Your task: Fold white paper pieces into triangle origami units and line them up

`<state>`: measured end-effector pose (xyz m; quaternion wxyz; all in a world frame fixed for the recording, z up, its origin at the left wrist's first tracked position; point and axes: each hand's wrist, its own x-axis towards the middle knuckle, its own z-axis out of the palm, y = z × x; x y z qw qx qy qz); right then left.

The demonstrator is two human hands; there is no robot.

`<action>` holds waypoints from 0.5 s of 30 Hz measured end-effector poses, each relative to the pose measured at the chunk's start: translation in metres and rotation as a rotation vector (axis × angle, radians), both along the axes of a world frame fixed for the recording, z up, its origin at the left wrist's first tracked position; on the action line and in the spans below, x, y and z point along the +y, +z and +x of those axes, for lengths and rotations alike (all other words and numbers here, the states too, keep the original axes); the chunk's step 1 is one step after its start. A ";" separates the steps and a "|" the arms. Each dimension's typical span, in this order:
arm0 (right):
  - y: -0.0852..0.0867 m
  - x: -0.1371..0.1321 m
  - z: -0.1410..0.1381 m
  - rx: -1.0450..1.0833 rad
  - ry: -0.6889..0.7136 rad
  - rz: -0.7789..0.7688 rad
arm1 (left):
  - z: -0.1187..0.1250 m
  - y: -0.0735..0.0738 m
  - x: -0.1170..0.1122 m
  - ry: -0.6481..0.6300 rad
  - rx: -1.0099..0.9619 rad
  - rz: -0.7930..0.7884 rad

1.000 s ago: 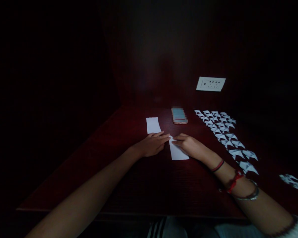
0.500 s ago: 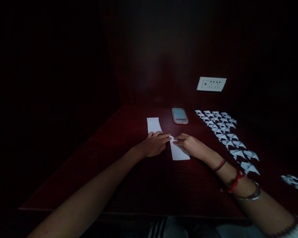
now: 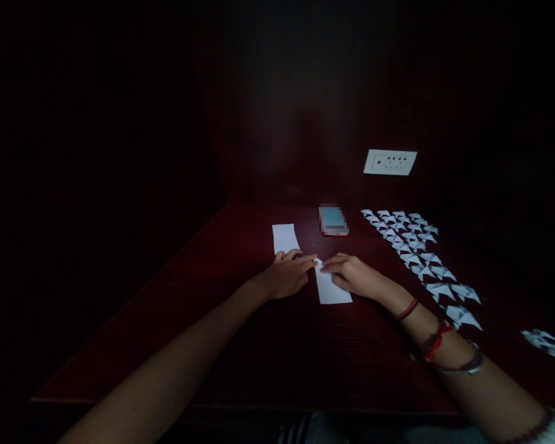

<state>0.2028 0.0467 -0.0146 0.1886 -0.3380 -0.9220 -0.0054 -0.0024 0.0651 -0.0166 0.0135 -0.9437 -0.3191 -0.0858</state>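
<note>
head view shows me a white paper strip [image 3: 333,288] lying flat near the middle of the dark red table [image 3: 240,364]. my left hand [image 3: 287,275] rests palm down at its left edge, fingers together and flat. my right hand [image 3: 355,275] presses on the strip from the right, fingertips meeting the left ones. a second white sheet [image 3: 284,237] lies just beyond, a phone [image 3: 333,221] farther back, rows of folded paper pieces [image 3: 420,259] to the right, and a wall socket [image 3: 390,162] behind.

White paper strip [image 3: 333,291] flat on the dark red table [image 3: 259,345], near end squared.
</note>
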 end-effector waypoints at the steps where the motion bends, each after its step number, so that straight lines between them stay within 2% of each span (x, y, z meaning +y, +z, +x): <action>1: 0.001 -0.001 0.000 0.008 0.001 -0.012 | 0.000 0.000 0.000 0.005 -0.002 -0.011; 9: 0.010 -0.002 -0.003 0.080 -0.042 -0.101 | 0.000 -0.002 0.006 0.017 -0.022 -0.071; 15: 0.003 0.004 -0.005 0.128 -0.142 -0.097 | 0.000 -0.002 0.008 0.020 -0.009 -0.074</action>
